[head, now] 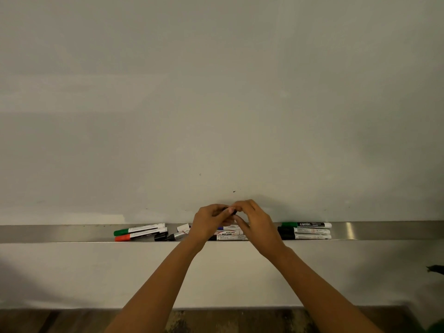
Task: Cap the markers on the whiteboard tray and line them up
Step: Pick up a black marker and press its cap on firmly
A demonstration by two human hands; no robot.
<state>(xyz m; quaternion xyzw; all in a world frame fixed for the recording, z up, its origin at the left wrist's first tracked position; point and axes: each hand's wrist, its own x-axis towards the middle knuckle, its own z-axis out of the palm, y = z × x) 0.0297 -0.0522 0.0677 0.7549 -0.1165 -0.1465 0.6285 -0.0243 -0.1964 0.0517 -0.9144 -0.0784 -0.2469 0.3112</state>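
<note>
Big white board (216, 92), long shiny metal tray (384, 233) below. Pinched by left hand (209, 222) and right hand (254, 219), just above tray: small black marker part (233, 211). Probably light, hard, slippery; best held by the middle.

Curled fingers (241, 223) meeting, left hand (211, 222), right hand (255, 223)

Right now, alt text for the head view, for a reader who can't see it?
The left hand and right hand together pinch a small black item just above a metal whiteboard tray. On the tray lie a green-capped marker and a red-capped marker at left, three capped markers at right, and others partly hidden behind the hands.
</note>
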